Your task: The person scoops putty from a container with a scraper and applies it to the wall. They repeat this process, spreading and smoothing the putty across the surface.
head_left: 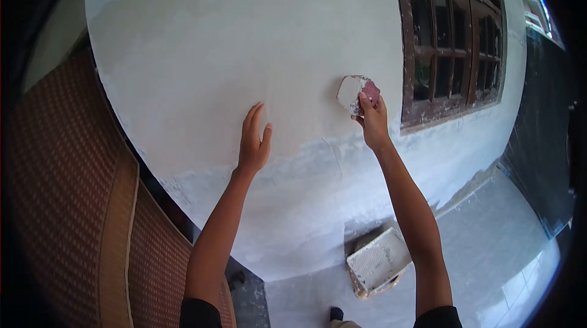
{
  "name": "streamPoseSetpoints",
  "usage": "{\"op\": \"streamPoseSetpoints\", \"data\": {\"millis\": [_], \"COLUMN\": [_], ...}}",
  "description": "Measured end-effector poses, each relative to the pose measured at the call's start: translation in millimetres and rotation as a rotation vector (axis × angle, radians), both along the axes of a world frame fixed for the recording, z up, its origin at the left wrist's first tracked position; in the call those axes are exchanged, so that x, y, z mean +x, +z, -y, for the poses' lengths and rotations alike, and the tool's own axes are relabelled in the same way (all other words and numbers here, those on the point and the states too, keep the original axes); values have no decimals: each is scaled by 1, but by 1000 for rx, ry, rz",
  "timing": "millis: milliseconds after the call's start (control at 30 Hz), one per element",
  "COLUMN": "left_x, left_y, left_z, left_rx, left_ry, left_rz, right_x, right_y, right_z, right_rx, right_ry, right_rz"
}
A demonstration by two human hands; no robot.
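Observation:
My right hand grips a flat, reddish putty spreader, with the thumb pressed on its face. Whitish putty covers the spreader's left part and crusts its edges. It is held up close to the pale wall, left of the window. To the left, my left hand is raised in front of the same wall, fingers stretched upward and thumb apart, holding nothing. Between and below the hands, the wall changes from a beige upper coat to a patchy bluish-white lower band.
A dirty white tray sits low against the wall's foot, on the grey floor. At the upper right is a brown wooden window. Woven brown panels stand along the left, and a dark panel at the right.

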State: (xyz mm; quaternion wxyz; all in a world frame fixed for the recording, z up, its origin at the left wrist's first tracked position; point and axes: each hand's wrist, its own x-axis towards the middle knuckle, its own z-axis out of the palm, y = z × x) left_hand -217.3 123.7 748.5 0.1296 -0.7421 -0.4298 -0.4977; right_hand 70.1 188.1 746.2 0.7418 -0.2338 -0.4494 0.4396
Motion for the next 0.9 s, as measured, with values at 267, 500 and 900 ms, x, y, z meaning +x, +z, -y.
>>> {"op": "streamPoseSetpoints", "data": {"millis": [267,500,900], "left_x": [41,69,173], "left_y": [-125,-249,-471], "left_z": [30,54,81], "left_rx": [-257,-427,-757], "left_ry": [-84,-43,18], "left_rz": [98,166,327], "right_x": [43,98,207], "right_y": [-143,-281,-512], "right_z": [65,95,111], "right_rx": [-361,-567,-760], "right_ry": [-37,-86,-199], "right_rz": [30,121,485]}}
